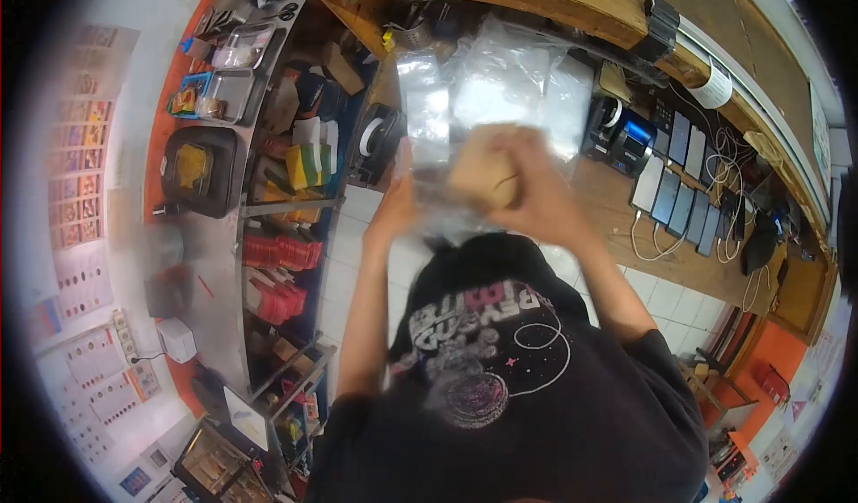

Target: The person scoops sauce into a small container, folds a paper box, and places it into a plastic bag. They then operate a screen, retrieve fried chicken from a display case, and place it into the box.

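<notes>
A small brown cardboard box [480,171], blurred by motion, is held in my right hand [541,190], whose fingers wrap round its right side. My left hand [393,204] is at the left edge of a clear plastic bag [433,177], and its fingers are smeared and partly hidden by the plastic. The box is over the right part of this bag. Behind both hands, more clear plastic bags [509,70] lie in a pile on the wooden counter.
To the right stand a black device with a lit screen [636,132] and several phones [666,197] with white cables. A black tape dispenser [374,141] is left of the bags. Further left, a metal counter [214,244] carries trays and a black container [198,172].
</notes>
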`<action>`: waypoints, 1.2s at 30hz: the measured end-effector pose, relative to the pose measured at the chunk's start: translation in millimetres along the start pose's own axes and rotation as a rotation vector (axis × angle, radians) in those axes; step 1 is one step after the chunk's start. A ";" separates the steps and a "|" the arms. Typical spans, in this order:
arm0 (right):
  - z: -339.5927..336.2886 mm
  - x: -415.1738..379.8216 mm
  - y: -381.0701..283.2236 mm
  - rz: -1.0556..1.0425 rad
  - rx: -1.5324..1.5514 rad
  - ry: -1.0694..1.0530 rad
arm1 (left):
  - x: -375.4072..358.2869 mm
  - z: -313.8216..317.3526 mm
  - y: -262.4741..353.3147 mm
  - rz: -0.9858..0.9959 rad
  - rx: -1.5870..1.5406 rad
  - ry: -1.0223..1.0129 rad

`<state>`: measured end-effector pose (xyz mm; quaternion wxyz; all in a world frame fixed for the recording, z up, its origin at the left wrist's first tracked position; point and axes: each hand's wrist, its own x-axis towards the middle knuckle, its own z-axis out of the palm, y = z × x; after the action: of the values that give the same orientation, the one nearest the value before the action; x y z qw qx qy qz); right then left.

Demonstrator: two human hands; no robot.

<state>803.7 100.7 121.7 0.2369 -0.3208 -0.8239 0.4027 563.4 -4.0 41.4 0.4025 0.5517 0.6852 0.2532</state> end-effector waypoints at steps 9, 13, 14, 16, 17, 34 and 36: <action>208.4 -31.4 185.7 -0.135 -0.192 -0.354 | -25.1 -26.4 -18.5 -0.229 0.181 -0.159; 187.2 -10.2 129.9 -0.079 -0.513 -0.331 | -29.4 -21.1 -11.8 -0.188 0.126 -0.139; 190.4 -6.1 125.9 -0.262 -0.671 -0.088 | -32.8 -28.8 0.0 -0.215 0.057 -0.141; 183.1 16.2 114.9 -0.040 -0.599 -0.330 | -35.5 -35.8 -0.3 -0.242 -0.010 -0.145; 181.1 23.1 111.3 0.187 -0.514 -0.563 | -36.0 -36.0 -12.3 -0.208 0.028 -0.109; 85.6 -57.1 191.2 0.552 -0.695 -0.156 | -27.7 -53.8 -18.0 -0.025 0.086 -0.065; 71.1 -57.0 198.0 0.590 -0.618 -0.119 | -25.9 -54.1 -15.9 -0.051 0.118 -0.087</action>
<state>863.3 116.4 -87.4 -0.0434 -0.5746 -0.7911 0.2052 511.4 -27.8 65.5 0.4051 0.5674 0.6945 0.1779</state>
